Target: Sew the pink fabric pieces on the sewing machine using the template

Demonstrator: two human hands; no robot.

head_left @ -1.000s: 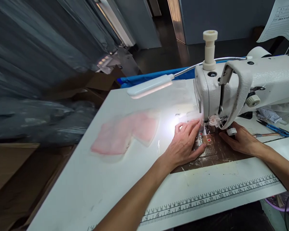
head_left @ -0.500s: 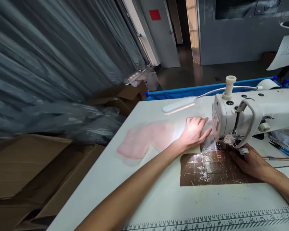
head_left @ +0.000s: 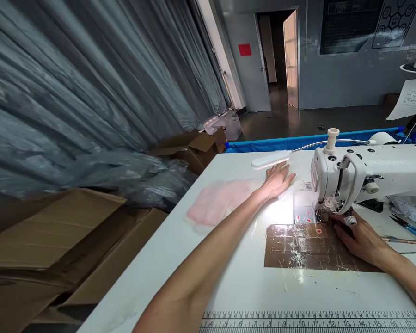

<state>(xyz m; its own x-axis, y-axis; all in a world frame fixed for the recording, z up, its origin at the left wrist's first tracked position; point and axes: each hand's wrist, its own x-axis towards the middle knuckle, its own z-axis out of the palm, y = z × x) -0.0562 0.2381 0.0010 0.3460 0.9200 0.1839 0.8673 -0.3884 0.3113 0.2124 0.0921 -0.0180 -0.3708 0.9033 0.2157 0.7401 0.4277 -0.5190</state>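
My left hand (head_left: 278, 181) rests with spread fingers on the white table, just under the lamp head (head_left: 271, 160). Nothing shows in its grasp. A pale pink, sheer fabric piece (head_left: 220, 202) lies to its left, with blurred edges. My right hand (head_left: 362, 238) is low beside the sewing machine (head_left: 336, 178), thumb stretched out and apart from the fingers. Its fingertips reach behind the presser foot area (head_left: 322, 215) and are partly hidden. Below the needle area a brown, tape-covered sheet (head_left: 305, 252) lies flat, touching the right hand's side.
A printed ruler strip (head_left: 312, 321) runs along the near edge. Blue-handled scissors (head_left: 409, 226) and a thin rod (head_left: 402, 240) lie at right. Cardboard boxes (head_left: 55, 231) and plastic wrapping (head_left: 142, 178) stand left of the table. A blue rail (head_left: 277, 144) borders the far side.
My left hand has moved away from the needle area, farther back toward the lamp. The pink fabric's outline has changed, its near-side notch gone. My right hand stays by the needle. The view has shifted.
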